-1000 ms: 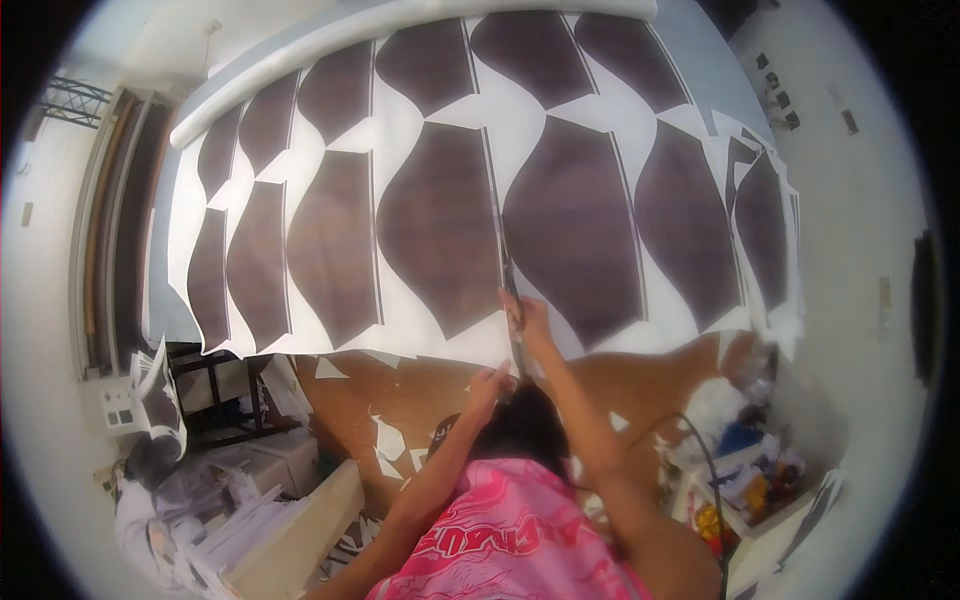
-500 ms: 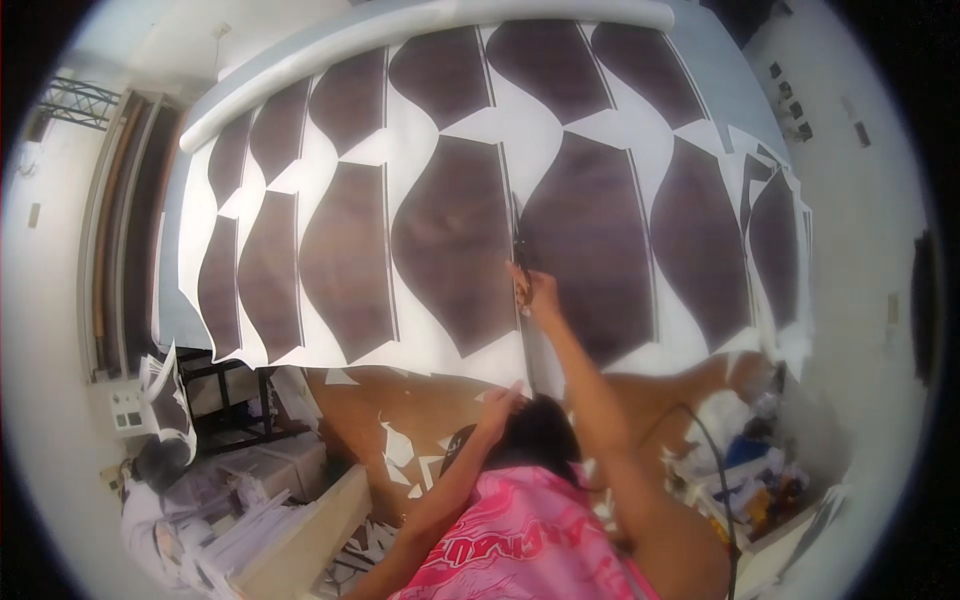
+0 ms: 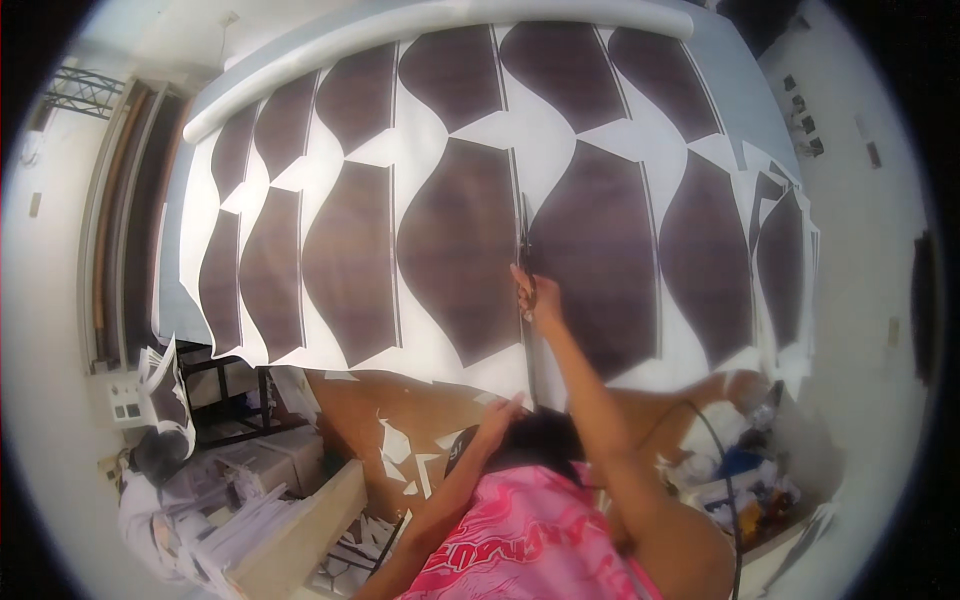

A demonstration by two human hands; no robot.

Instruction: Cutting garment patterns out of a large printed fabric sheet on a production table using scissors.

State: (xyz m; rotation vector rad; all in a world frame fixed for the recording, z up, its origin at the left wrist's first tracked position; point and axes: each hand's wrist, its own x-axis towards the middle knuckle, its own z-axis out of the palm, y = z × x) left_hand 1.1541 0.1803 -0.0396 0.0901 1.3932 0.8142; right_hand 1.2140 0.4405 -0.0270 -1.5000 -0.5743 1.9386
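Observation:
A wide white sheet point(image 3: 428, 122) printed with rows of dark brown curved panels lies over the table. My right hand point(image 3: 541, 298) is closed round the handles of a pair of scissors point(image 3: 526, 246), whose blades point away from me along the thin striped edge between two front-row panels. Behind the scissors a cut gap runs back to the sheet's near edge. At that edge my left hand point(image 3: 502, 411) is closed, thumb and fingers pinching the sheet's border just left of the gap. Part of the left fingers is hard to see.
A long white roll point(image 3: 440, 18) spans the table's far side. White paper scraps point(image 3: 397, 443) litter the brown floor below. Boxes and paper offcuts point(image 3: 250, 520) are piled at the lower left, with bags and scraps point(image 3: 735, 465) at the lower right. A black cable point(image 3: 722, 450) hangs there.
The whole view has shifted slightly, so the sheet appears a little lower and farther right. Both hands keep nearly the same places on it, with the scissors still in the cut line.

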